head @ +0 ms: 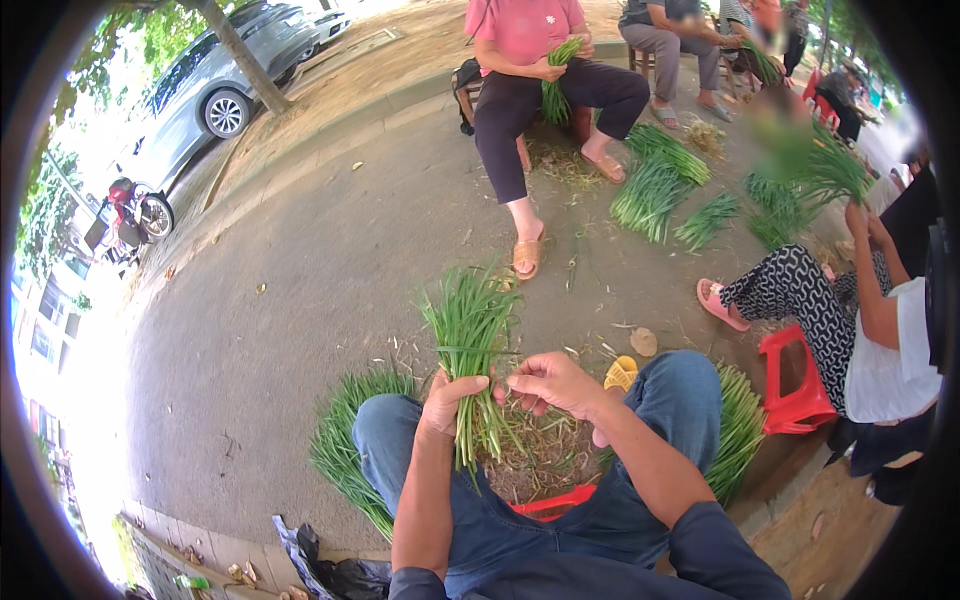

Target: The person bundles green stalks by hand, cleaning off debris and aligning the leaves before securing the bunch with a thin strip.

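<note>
A bunch of long green leafy stalks, like garlic chives [469,315], stands upright in my left hand [450,397], whose thumb lies across the pale stems. Just right of the bunch is my right hand [551,382], thumb and forefinger pinched near each other; whether a thin stalk is between them I cannot tell. A single leaf lies crosswise over the bunch above both hands. Beside my left knee a pile of the same greens [345,442] rests on the ground, and another pile [735,427] is beside my right knee. Dry trimmings [544,450] litter the ground between my legs.
A seated person in a pink shirt [525,37] holds greens ahead. Another person [885,322] holds greens at the right, near a red plastic stool [799,390]. More greens [652,195] lie on the pavement. A black plastic bag [322,562] is at lower left.
</note>
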Demonstrator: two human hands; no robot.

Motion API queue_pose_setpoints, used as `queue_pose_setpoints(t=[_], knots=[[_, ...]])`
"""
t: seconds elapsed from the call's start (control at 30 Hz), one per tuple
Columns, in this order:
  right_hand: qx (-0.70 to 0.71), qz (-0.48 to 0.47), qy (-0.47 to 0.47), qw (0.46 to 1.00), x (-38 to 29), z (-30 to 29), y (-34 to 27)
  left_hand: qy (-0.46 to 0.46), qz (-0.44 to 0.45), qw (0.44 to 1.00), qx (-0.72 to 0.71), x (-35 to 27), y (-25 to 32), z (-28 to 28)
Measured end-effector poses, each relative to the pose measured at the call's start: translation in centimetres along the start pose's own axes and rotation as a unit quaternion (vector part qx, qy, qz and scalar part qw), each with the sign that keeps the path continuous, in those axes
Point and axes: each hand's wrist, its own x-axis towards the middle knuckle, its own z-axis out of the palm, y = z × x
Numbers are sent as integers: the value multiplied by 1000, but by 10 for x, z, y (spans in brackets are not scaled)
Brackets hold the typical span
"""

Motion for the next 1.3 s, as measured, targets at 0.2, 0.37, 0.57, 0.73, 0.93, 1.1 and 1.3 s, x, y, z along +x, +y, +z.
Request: queue_pose_setpoints(t=[0.2,0.37,0.57,0.73,0.93,1.1,1.3], knots=[[123,-131,148,973,0,-5,-6,-26,11,1000,9,-1,4,10],[-17,-244,161,956,15,-9,10,-45,11,999,1,-4,4,12],[-111,-205,126,964,3,-5,-1,-41,-20,999,24,-6,5,8],[-116,-202,127,964,4,-8,0,-54,-28,997,45,-4,3,4],[-33,-134,90,986,-1,-8,-6,-57,-24,996,62,-5,4,6],[46,-111,39,992,-1,-3,-6,-62,-12,997,51,-5,4,9],[8,-98,32,995,2,-8,-4,-53,-24,996,62,-8,6,12]])
